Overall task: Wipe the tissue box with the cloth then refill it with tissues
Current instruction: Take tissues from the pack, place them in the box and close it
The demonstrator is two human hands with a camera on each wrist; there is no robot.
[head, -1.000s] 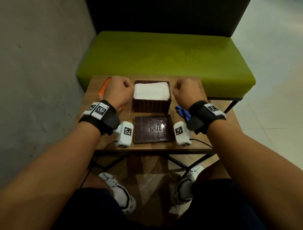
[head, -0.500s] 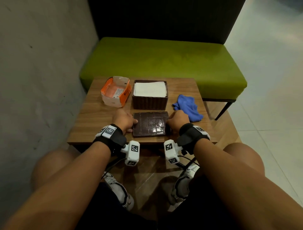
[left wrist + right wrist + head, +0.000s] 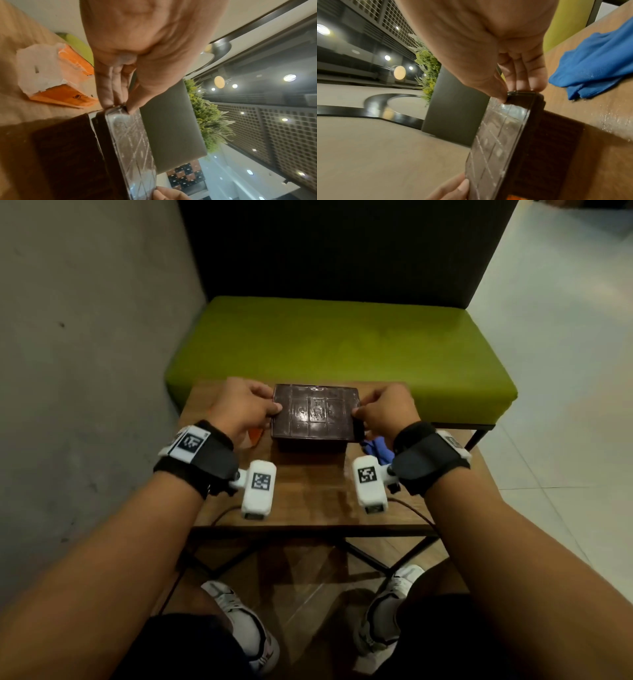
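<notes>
The dark brown lid [image 3: 315, 416] with an embossed grid lies on top of the brown woven tissue box [image 3: 310, 446] at the table's far middle. My left hand [image 3: 245, 407] pinches the lid's left edge [image 3: 120, 108], thumb on top and fingers below. My right hand [image 3: 383, 409] pinches its right edge [image 3: 520, 93] the same way. The tissues inside are hidden by the lid. The blue cloth [image 3: 378, 448] lies crumpled just right of the box, partly behind my right wrist, and shows fully in the right wrist view [image 3: 597, 70].
An opened orange tissue packet [image 3: 56, 75] lies left of the box, mostly hidden by my left hand in the head view. The small wooden table [image 3: 308, 498] stands before a green bench [image 3: 342, 347]. A grey wall runs along the left.
Both hands took the lid from the table's near side, lifted it and carried it forward onto the tissue box, covering the white tissues.
</notes>
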